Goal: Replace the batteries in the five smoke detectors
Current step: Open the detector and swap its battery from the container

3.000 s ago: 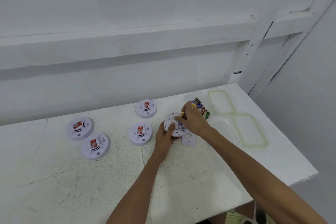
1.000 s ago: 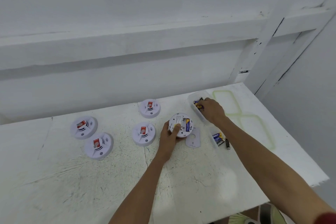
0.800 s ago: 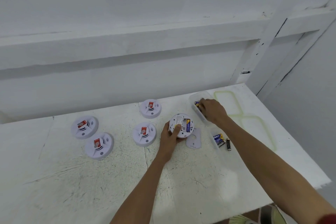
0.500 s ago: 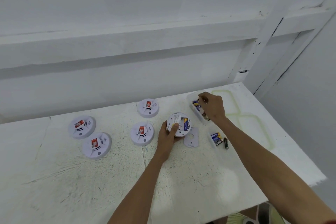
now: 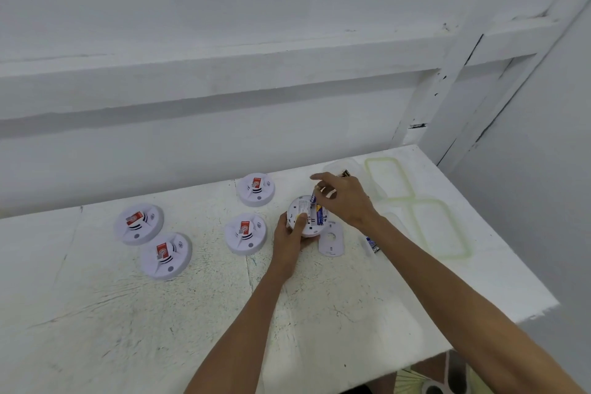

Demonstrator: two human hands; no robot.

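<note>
Detector [image 5: 300,209], white, back up, bay open, in grip of left hand [image 5: 289,241]; blue battery [image 5: 313,199] in pinch of right hand [image 5: 345,201].

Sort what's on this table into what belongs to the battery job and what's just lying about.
Job: open detector, gripped by left hand; battery, pinched by right hand; removed cover; four other detectors; battery tub.
Lying about: two green-rimmed lids.
</note>
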